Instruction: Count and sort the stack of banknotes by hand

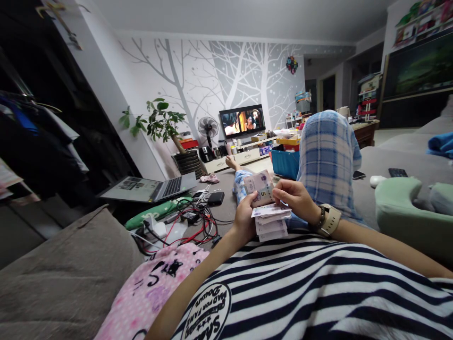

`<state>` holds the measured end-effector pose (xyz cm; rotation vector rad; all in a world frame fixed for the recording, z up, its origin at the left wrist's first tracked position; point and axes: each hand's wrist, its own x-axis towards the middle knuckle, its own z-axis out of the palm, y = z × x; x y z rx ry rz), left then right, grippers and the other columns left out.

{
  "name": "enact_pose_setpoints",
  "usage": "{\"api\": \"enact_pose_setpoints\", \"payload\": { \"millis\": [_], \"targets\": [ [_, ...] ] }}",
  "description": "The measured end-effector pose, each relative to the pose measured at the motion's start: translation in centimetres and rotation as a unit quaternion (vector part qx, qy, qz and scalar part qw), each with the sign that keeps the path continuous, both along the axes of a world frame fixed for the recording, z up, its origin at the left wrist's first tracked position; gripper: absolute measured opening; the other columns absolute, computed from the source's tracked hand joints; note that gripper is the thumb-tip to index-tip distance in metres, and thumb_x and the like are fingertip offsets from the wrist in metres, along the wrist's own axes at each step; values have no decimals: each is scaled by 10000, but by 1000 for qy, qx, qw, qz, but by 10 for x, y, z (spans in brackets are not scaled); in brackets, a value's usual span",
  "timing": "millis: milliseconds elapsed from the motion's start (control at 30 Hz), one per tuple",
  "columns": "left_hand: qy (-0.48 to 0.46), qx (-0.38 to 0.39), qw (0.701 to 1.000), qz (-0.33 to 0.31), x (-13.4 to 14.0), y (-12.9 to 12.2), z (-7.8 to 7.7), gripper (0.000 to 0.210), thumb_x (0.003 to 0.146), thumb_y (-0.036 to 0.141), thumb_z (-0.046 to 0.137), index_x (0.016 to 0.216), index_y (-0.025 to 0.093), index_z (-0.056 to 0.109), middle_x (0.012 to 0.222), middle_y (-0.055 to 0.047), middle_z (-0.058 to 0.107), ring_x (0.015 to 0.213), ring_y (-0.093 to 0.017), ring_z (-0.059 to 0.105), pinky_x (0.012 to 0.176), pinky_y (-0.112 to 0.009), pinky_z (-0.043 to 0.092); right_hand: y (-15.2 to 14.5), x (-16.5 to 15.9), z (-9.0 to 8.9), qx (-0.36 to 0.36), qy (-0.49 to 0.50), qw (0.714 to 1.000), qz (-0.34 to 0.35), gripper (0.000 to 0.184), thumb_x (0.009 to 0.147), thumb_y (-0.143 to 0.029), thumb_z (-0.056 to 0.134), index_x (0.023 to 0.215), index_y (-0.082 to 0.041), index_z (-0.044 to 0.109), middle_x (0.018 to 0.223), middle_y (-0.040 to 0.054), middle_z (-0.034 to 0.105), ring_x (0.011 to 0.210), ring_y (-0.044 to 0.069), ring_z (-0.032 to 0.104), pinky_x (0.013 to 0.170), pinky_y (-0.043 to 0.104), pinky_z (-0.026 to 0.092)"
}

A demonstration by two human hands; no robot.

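Note:
A stack of banknotes [260, 183] stands upright in my left hand [244, 215], the thumb laid across its front; the top note shows a 5. More notes [272, 226] fan downward below the stack, over my striped shirt. My right hand [295, 198] is at the stack's right edge, thumb and fingers pinched together on the edge of a note. Its exact grip on that note is partly hidden by the fingers. A watch with a pale strap [331, 219] sits on my right wrist.
Left of me lie an open laptop [152, 189], tangled cables [198, 222], a black power bank [215, 198] and a pink blanket [166, 278]. My raised knee in plaid trousers [327, 156] is ahead. To the right are a green neck pillow [399, 208], a white mouse [378, 181] and a phone [358, 175].

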<state>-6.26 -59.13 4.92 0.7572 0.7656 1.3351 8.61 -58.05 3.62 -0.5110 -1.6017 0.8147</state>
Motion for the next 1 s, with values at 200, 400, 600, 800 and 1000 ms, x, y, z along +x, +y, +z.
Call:
{"api": "enact_pose_setpoints", "payload": {
  "millis": [200,400,600,800,1000],
  "targets": [
    [18,16,1000,8,-1,-5,0,92,816,154,624,836,136,711,733,-92,763,846,-299,764,832,-402,614,11,0,-3,-11,14,994,-108,556,733,-698,743,582,-208,529,505,-21,537,485,110,426,488,264,339],
    [2,3,1000,1,1,-5,-1,254,793,93,593,1010,95,725,830,-114,789,793,-289,772,809,-414,621,20,0,-7,-22,1,989,-147,582,776,-749,665,591,-214,529,514,-3,577,491,130,497,526,279,378],
    [17,16,1000,9,2,-6,-2,275,798,94,594,1041,90,723,795,-92,787,760,-272,771,803,-406,629,28,0,-10,-32,-3,985,-169,567,763,-748,666,615,-216,541,523,-13,570,502,139,509,535,289,386],
    [3,5,1000,12,3,-6,0,247,866,141,579,1042,71,738,830,-115,793,821,-267,773,815,-359,621,27,-1,-10,-30,-5,986,-162,520,791,-690,669,624,-216,535,528,-9,577,502,139,514,526,280,386],
    [-39,-24,999,-1,6,-4,5,325,949,212,508,1160,83,718,969,-127,802,989,-301,760,893,-398,613,16,-1,-7,5,2,985,-170,443,833,-598,668,650,-212,552,560,-4,584,530,139,507,535,276,389]
  ]
}}
